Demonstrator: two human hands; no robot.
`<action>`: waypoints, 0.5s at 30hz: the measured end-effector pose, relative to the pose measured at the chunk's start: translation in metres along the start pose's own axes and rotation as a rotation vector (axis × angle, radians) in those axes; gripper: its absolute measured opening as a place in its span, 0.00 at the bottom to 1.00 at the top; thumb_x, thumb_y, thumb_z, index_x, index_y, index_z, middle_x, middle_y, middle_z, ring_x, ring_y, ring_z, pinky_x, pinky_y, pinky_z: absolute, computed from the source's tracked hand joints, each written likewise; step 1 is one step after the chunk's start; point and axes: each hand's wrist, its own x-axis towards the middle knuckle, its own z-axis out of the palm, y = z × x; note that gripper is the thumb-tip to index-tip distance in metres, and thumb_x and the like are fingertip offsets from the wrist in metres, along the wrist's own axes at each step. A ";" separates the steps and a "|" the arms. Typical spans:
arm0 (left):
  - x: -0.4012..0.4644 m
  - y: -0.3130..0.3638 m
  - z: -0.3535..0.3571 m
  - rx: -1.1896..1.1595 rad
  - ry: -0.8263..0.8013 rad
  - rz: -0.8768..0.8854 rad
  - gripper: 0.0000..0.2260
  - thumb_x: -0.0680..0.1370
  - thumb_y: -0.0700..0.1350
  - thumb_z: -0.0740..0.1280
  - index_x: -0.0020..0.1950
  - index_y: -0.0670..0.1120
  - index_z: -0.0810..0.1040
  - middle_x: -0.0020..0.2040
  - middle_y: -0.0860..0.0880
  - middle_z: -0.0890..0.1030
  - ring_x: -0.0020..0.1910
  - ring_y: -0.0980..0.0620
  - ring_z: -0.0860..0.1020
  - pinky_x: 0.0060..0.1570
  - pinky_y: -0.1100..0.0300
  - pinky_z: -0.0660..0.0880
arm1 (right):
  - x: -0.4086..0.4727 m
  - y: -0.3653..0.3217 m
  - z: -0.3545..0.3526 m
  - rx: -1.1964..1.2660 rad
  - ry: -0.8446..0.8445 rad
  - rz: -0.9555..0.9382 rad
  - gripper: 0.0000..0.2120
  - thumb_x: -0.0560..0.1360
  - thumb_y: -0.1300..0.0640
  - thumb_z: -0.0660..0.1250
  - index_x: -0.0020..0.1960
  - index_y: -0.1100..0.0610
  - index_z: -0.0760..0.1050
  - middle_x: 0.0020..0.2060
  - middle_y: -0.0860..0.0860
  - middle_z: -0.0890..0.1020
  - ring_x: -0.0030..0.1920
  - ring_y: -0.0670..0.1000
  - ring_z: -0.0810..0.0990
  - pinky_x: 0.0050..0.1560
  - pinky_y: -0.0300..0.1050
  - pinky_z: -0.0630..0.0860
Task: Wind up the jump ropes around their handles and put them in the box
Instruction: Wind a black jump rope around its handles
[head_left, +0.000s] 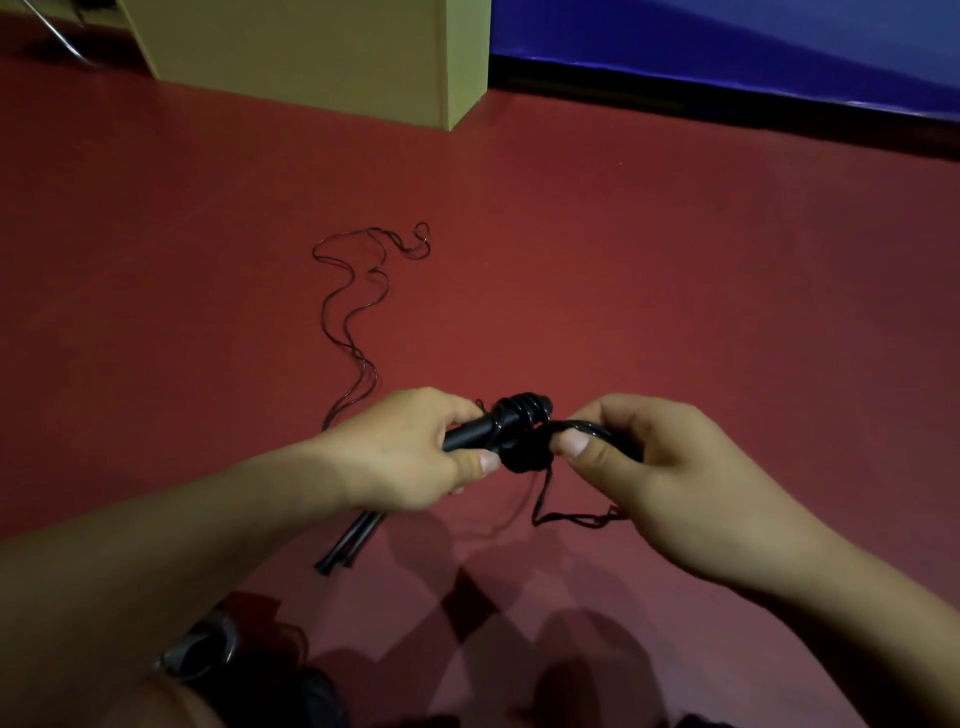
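Presently, a pair of black jump-rope handles (470, 431) is held in the air above the red floor (623, 260), gripped by the left hand (415, 457), whose fingers are curled round the shafts with the thumb pressed on the near side. Several turns of black rope (522, 410) are seen wound tightly round the handles' far end, forming a thick bundle just right of the left thumb. The free run of that rope is pinched by the right hand (649, 467), its fingers closed narrowly on the strand immediately beside the bundle; a loose tail (566, 517) is seen hanging beneath and trailing toward the right wrist. A second jump rope (353, 306) is noted lying on the floor beyond the hands, its thin cord spread in wavy loops, with its handles (345, 543) resting side by side on the floor below the left forearm. A yellowish box-like block (337, 52) is observed standing at the upper left, well apart from the hands; whether it is open cannot be told. A blue wall panel (727, 47) is recorded at the upper right.
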 end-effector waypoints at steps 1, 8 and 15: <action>-0.001 0.002 0.001 0.027 -0.016 0.009 0.05 0.77 0.53 0.69 0.44 0.54 0.78 0.34 0.55 0.82 0.30 0.59 0.77 0.34 0.60 0.71 | 0.000 0.000 0.001 -0.013 0.012 -0.019 0.09 0.78 0.50 0.64 0.43 0.51 0.79 0.27 0.42 0.74 0.28 0.41 0.72 0.32 0.39 0.71; -0.017 0.022 0.008 0.128 -0.269 0.107 0.04 0.78 0.53 0.68 0.44 0.57 0.77 0.36 0.54 0.81 0.30 0.61 0.75 0.33 0.64 0.70 | 0.009 0.016 0.010 -0.218 0.200 0.013 0.08 0.76 0.49 0.67 0.40 0.49 0.80 0.31 0.44 0.81 0.33 0.42 0.78 0.36 0.42 0.75; -0.021 0.028 -0.001 0.026 -0.271 0.154 0.04 0.79 0.52 0.68 0.46 0.54 0.78 0.37 0.52 0.81 0.29 0.60 0.73 0.33 0.64 0.69 | 0.021 0.023 -0.007 -0.059 0.252 0.135 0.09 0.75 0.50 0.71 0.38 0.51 0.82 0.32 0.51 0.82 0.33 0.46 0.76 0.41 0.50 0.77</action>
